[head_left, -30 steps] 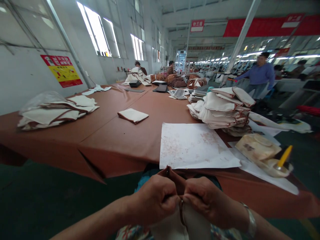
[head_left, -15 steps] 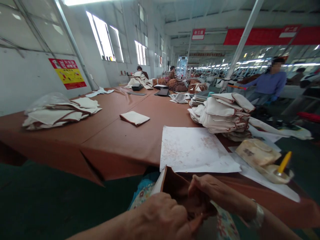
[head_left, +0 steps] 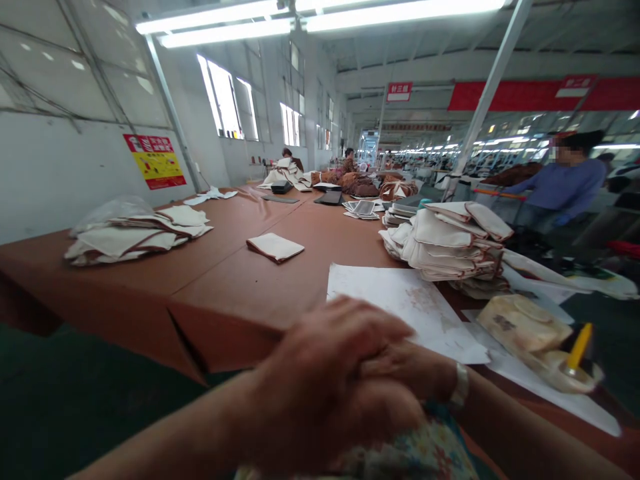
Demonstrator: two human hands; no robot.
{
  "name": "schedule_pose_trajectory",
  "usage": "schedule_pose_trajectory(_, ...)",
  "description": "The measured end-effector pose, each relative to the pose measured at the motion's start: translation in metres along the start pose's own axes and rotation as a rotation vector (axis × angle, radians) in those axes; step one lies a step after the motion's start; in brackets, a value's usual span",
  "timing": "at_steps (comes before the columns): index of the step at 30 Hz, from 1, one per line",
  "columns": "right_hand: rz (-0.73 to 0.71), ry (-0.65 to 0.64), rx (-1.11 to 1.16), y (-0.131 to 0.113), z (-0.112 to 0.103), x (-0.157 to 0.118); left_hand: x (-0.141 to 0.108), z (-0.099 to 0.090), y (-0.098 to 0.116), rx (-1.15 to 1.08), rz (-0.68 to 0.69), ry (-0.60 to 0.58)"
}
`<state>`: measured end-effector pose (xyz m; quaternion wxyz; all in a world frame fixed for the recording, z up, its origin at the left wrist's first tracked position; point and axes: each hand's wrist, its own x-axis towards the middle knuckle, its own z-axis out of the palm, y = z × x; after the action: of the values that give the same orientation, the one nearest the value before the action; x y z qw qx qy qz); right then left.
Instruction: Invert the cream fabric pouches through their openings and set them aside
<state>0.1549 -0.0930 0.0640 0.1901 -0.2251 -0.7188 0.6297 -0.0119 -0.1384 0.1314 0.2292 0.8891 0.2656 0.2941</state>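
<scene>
My left hand (head_left: 320, 380) is raised in front of the table's near edge, blurred by motion. It crosses in front of my right hand (head_left: 405, 370), which has a pale band on its wrist. The two hands overlap, and the fingers of the right are mostly hidden. The brown-lined piece held before does not show now; whether it is behind the hands I cannot tell. Just beyond the hands lies a stained white sheet (head_left: 380, 283). One folded cream piece with brown edging (head_left: 275, 247) rests on the table past it.
A brown-covered table (head_left: 225, 287) spreads ahead. Cream pieces are stacked at right (head_left: 450, 240) and heaped at left (head_left: 135, 233). Near the right edge stands a cut plastic container (head_left: 525, 320) with a yellow-handled tool (head_left: 580, 348). A person in purple (head_left: 565, 180) stands beyond.
Both hands have risen, and the left now covers much of the right. The brown-lined piece between them has gone from sight. The view has tilted upward slightly.
</scene>
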Motion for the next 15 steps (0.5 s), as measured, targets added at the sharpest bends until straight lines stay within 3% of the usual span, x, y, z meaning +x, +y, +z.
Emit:
schedule_pose_trajectory(1,0.002,-0.062,-0.029,-0.009,-0.001,-0.005,-0.002,-0.017,-0.010,-0.045,-0.113,0.066)
schedule_pose_trajectory(3,0.063,-0.170,-0.039,-0.022,0.000,-0.011,-0.006,-0.033,-0.033,-0.220,-0.252,0.033)
schedule_pose_trajectory(5,0.106,-0.222,-0.091,-0.027,0.003,-0.014,-0.012,-0.026,-0.056,-0.458,-0.365,-0.128)
schedule_pose_trajectory(7,0.126,-0.219,-0.143,-0.024,0.005,-0.016,-0.020,-0.007,-0.071,-0.602,-0.388,-0.254)
schedule_pose_trajectory(11,0.102,-0.171,-0.274,-0.007,0.002,-0.018,-0.036,0.018,-0.079,-0.625,-0.385,-0.277)
schedule_pose_trajectory(15,0.107,-0.031,-0.453,0.004,-0.009,-0.017,-0.038,0.010,-0.083,-0.585,-0.466,-0.298)
